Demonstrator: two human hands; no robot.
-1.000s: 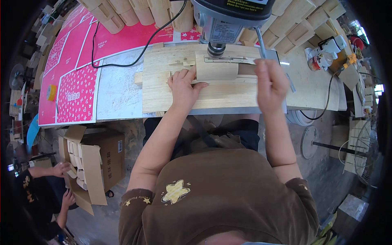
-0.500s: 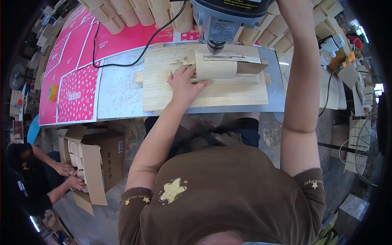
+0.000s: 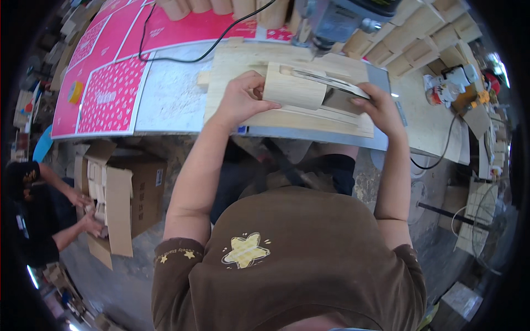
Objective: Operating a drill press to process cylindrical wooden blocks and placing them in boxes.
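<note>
You're in a woodworking workshop: a drill press [image 3: 350, 23] hangs just beyond your right fingers [image 3: 376, 95], stacked wooden pieces [image 3: 406, 36] rise past them, and an open carton [image 3: 150, 185] sits well to their left.

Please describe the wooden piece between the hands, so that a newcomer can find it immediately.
On the workbench, find the drill. Before it, over a flat pale board, the left hand and right hand hold the wooden piece. Unlike the board, it has a rounded face and a narrow dark slit.
</note>
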